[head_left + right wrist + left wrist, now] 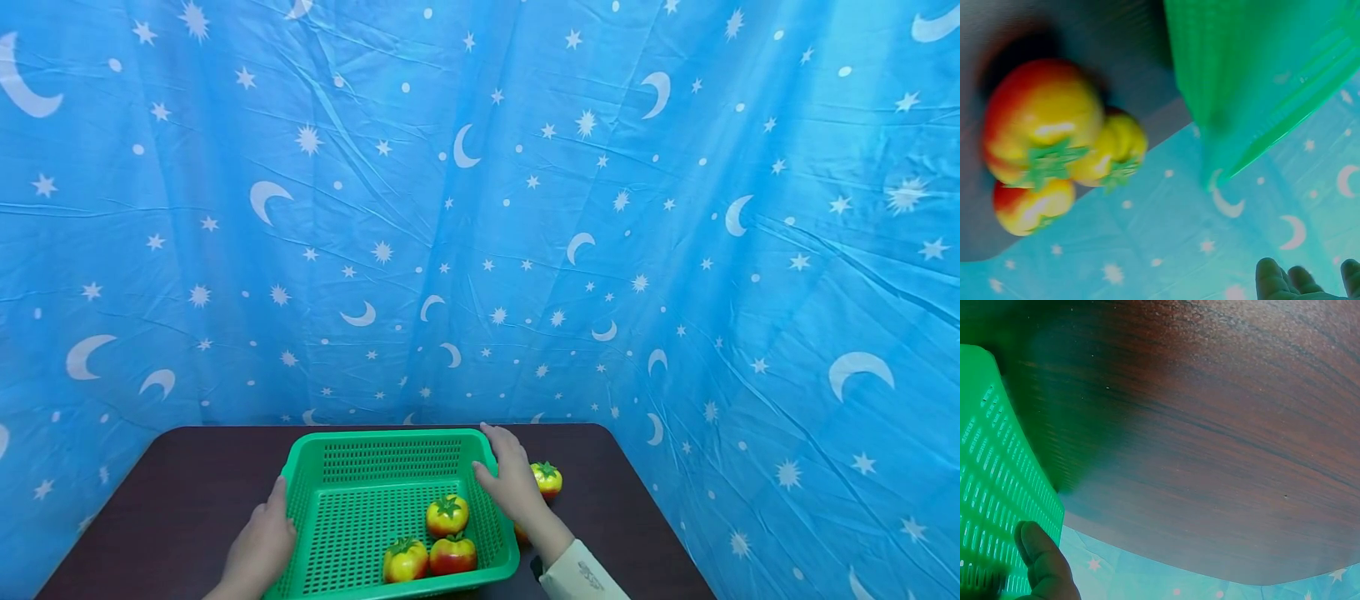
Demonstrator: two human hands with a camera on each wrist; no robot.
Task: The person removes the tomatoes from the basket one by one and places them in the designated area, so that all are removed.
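Green basket (352, 533) sits in the middle of a dark, wood-grained table (195, 483) whose far corners, at 10 and 2 o'clock, are rounded. Blue cloth (412, 208), printed with white moons and stars, hangs in folds from 9 o'clock round to 3. Seen from the head, the basket's rim nearly meets the table's far edge at 12 o'clock. Tabletop spreads broadly toward 9 o'clock; the narrower side at 3 o'clock carries loose fruits (1041, 119), red and yellow, three of them bunched in the right wrist view. Inside the basket, three matching fruits (447, 517) lie around 5 o'clock, with bare mesh stretching toward 10. Left hand (261, 540) is at the basket's 9 o'clock, its fingers together against the outer wall; whether they clamp it, I cannot tell. Right hand (513, 483) is by the corner at 2 o'clock, fingers extended, thumb held apart.
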